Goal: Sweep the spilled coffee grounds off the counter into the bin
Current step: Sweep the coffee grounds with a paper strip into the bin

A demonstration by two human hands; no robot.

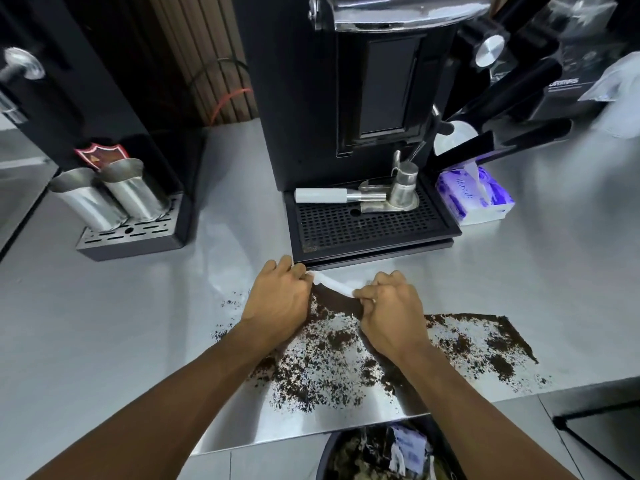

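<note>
Dark coffee grounds [332,355] lie scattered across the steel counter [138,323], from its middle to the near edge and out to the right. A white tissue [334,284], stretched into a strip, is pressed down at the far side of the spill. My left hand [278,299] grips its left end and my right hand [391,306] grips its right end. A ridge of grounds is piled against the tissue. Below the counter's near edge stands a dark bin [323,455] holding waste.
A black coffee machine [349,98] with a drip tray [367,223] stands just behind the hands; a portafilter [332,195] and small steel jug [403,185] rest on it. A tissue pack [474,199] is right, two steel pitchers [110,195] left.
</note>
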